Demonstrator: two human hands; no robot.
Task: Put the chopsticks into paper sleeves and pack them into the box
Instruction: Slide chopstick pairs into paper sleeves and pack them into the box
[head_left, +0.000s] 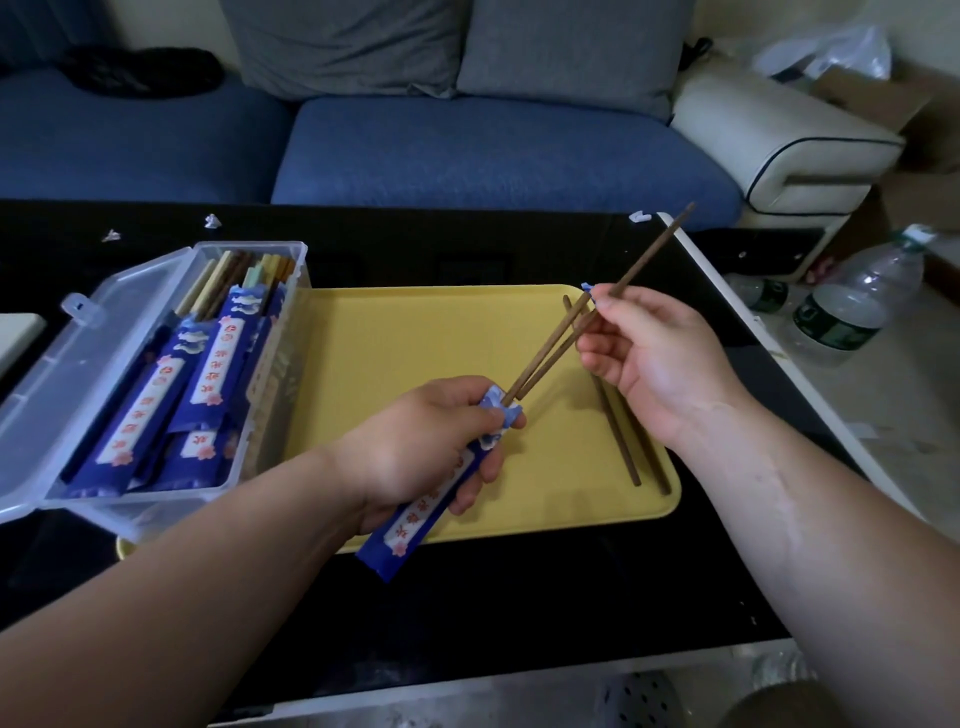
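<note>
Blue sleeve (410, 525) at six o'clock, left hand (415, 441) fingers clamped round it; right hand (660, 353) fingers pinch the chopsticks (550, 348), tips at its mouth. Keep them together, slide straight in. Box (260, 415) at nine o'clock.

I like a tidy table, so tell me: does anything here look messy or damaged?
Yes, slightly. Small white scraps lie scattered along the far edge of the black table, like torn litter. The mouth of the blue sleeve in the left hand looks crumpled where the chopsticks enter.
</note>
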